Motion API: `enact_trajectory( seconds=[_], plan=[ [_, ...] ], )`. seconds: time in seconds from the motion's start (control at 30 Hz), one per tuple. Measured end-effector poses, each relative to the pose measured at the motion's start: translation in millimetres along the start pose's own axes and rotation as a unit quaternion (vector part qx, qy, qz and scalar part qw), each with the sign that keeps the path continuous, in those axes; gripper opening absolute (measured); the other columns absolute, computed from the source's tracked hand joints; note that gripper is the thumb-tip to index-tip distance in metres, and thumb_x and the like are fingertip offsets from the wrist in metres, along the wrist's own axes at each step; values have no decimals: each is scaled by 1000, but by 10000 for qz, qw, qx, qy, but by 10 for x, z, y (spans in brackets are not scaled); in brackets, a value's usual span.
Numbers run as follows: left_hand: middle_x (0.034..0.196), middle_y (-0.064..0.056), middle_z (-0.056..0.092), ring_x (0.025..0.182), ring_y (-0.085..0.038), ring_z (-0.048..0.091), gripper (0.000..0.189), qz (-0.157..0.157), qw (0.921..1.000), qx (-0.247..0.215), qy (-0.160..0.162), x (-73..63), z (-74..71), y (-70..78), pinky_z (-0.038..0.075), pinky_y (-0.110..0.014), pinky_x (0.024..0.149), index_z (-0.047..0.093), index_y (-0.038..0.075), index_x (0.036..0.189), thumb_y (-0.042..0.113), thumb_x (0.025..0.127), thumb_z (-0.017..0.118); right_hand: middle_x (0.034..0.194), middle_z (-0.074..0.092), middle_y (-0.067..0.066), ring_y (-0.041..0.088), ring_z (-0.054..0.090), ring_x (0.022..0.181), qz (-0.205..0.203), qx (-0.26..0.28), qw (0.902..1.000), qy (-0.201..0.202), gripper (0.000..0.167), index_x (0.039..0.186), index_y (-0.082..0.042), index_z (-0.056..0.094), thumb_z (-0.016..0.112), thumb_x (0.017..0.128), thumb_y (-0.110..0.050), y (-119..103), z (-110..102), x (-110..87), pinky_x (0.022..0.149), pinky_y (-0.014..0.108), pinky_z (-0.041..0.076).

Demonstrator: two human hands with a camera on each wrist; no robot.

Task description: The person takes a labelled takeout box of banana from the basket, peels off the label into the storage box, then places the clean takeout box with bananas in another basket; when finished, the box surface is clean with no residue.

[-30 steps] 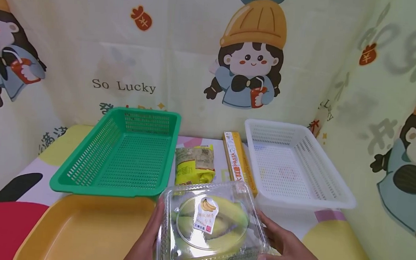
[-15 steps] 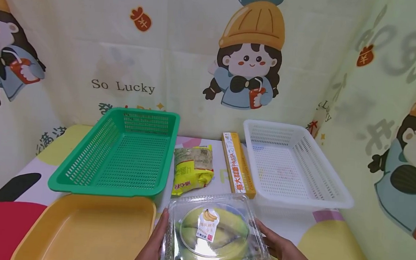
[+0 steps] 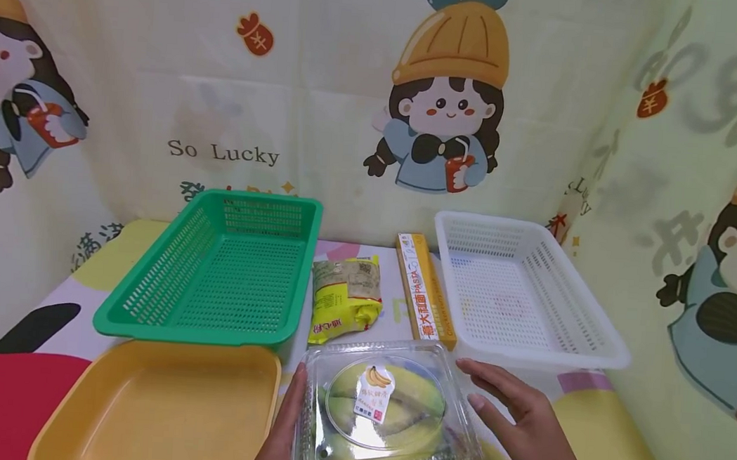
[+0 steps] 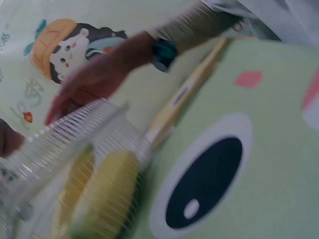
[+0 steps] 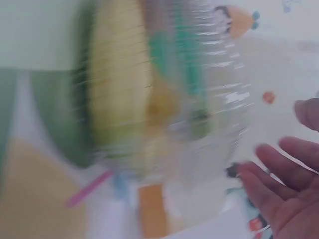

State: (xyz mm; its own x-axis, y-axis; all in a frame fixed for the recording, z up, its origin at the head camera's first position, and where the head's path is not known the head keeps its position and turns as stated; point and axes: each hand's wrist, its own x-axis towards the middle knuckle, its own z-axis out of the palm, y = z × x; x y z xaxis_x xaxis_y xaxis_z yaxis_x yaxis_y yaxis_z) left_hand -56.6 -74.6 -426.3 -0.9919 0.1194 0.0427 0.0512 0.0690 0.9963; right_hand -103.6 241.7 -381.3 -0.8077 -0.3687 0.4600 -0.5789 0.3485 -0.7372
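Note:
A clear plastic clamshell box (image 3: pixel 343 436) of bananas (image 3: pixel 419 388), with a banana label on its lid, sits at the front middle of the table. My left hand (image 3: pixel 280 432) holds its left side, fingers along the wall and thumb at the front corner. To the right of the box, my right hand (image 3: pixel 524 422) stands apart from it, its fingers extended and holding nothing. The right wrist view shows that hand (image 5: pixel 286 186) with spread fingers beside the blurred box. In the left wrist view, yellow bananas (image 4: pixel 112 186) show through the ribbed wall.
A green basket (image 3: pixel 244 338) stands at the back left, with a yellow-orange tray (image 3: pixel 167 408) before it. Behind the box lie a yellow food packet (image 3: pixel 345 299) and a pasta box (image 3: pixel 422 289). A white basket (image 3: pixel 526 352) stands at the back right.
The banana box has come down and slightly right, uncovering the near ends of the packet and pasta box. My right hand has let go of it and moved off to the right.

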Motion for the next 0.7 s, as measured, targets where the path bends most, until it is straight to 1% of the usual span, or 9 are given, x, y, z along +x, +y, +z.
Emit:
enact_trajectory(
  seconds=[0.07, 0.13, 0.23, 0.3, 0.37, 0.43, 0.5, 0.6, 0.7],
  plan=[
    [161, -16, 4, 140, -46, 7, 109, 67, 9999, 135, 3, -1, 10, -26, 15, -70, 102, 3, 35, 157, 20, 77, 76, 127, 63, 13, 16, 58, 118, -78, 128, 9998, -149, 43, 131, -2, 59, 58, 91, 13, -60, 4, 68, 95, 24, 46],
    [161, -12, 3, 141, -42, 8, 107, 154, 9993, 331, -59, -5, 9, -50, 16, -64, 105, 0, 34, 157, 21, 80, 73, 125, 64, 13, 17, 59, 117, -170, 224, 9989, -379, 41, 129, -4, 61, 58, 92, 11, -111, 20, 141, 94, 25, 47],
    [162, -5, 1, 144, -33, 7, 107, 364, 9970, 680, -116, 3, 0, -104, 17, -41, 110, -3, 30, 157, 22, 82, 73, 126, 64, 11, 18, 57, 119, -256, 192, 9970, -702, 39, 130, -7, 62, 59, 93, 6, -172, 64, 254, 95, 25, 47],
    [163, -1, 0, 145, -24, 6, 107, 493, 9951, 842, -126, 13, -7, -141, 14, -25, 108, -3, 28, 157, 22, 82, 73, 127, 63, 9, 18, 56, 121, -287, 186, 9951, -928, 38, 131, -7, 61, 59, 94, 2, -198, 106, 329, 96, 25, 46],
    [163, 1, -1, 145, -13, 4, 106, 653, 9935, 921, -118, 20, -12, -183, 11, -13, 104, -1, 26, 158, 22, 82, 73, 131, 61, 8, 18, 53, 124, -194, 288, 9922, -1199, 38, 133, -6, 60, 60, 96, -2, -215, 151, 402, 99, 27, 44],
    [163, 0, -2, 143, -3, 2, 105, 845, 9918, 950, -133, 27, -16, -222, 10, -9, 102, -1, 24, 158, 22, 83, 72, 134, 58, 9, 19, 51, 127, -124, 419, 9880, -1482, 39, 135, -4, 57, 60, 97, -6, -215, 196, 470, 101, 31, 43],
    [163, -4, -2, 142, 3, 1, 105, 1167, 9877, 1031, -130, 37, -13, -264, 9, -6, 102, -1, 20, 158, 21, 82, 72, 137, 55, 13, 21, 48, 129, -130, 534, 9837, -1714, 41, 137, 0, 54, 60, 97, -8, -202, 236, 531, 102, 35, 42],
    [163, -11, -2, 143, 2, -1, 103, 1745, 9780, 1133, -120, 58, -19, -320, 7, -5, 104, 1, 12, 157, 18, 83, 71, 140, 52, 17, 24, 47, 130, -96, 744, 9771, -1990, 45, 138, 4, 50, 61, 97, -12, -172, 304, 617, 102, 39, 41],
    [161, -17, -2, 144, -1, -1, 101, 2213, 9689, 1102, -144, 73, -11, -375, 7, -6, 105, 2, 6, 156, 13, 82, 70, 142, 51, 13, 24, 46, 131, 272, 930, 9695, -2251, 49, 139, 2, 50, 62, 97, -19, -154, 361, 667, 103, 39, 40]
  ],
)
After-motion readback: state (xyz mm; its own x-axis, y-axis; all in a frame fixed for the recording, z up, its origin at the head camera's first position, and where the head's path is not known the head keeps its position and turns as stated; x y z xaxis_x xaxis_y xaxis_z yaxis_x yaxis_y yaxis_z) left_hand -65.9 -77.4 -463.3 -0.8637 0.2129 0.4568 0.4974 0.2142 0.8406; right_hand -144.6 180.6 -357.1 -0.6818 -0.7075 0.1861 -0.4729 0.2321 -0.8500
